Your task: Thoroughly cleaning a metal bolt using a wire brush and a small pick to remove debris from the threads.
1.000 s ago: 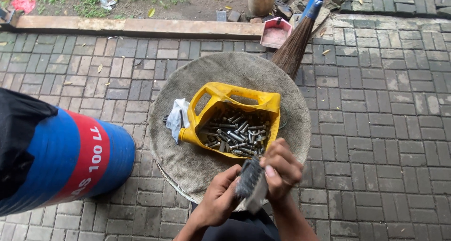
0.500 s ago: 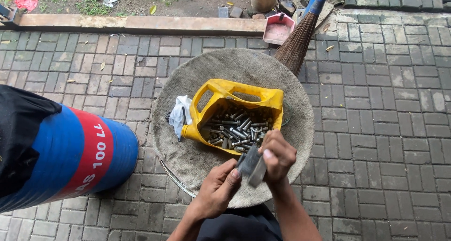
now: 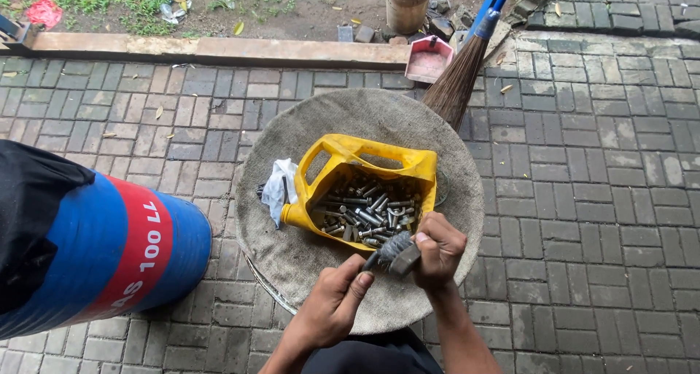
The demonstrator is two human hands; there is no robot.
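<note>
My right hand (image 3: 437,248) grips a dark wire brush (image 3: 397,251) by its head, just below the yellow container. My left hand (image 3: 337,301) holds a dark bolt, its end against the brush bristles. A cut-open yellow plastic jug (image 3: 368,162) lies on its side on a round grey cloth-covered surface (image 3: 321,126) and holds several metal bolts and nuts (image 3: 368,212). A white rag (image 3: 279,189) lies against the jug's left side.
A blue drum with a red band (image 3: 109,254) lies at the left, partly covered in black. A broom (image 3: 463,71) leans at the top right beside a pink dustpan (image 3: 429,59) and a bucket (image 3: 408,4). Grey paving bricks surround everything.
Both hands have moved up and closer to the yellow jug. The brush has turned from upright to lying across, with the bolt now against its bristles.
</note>
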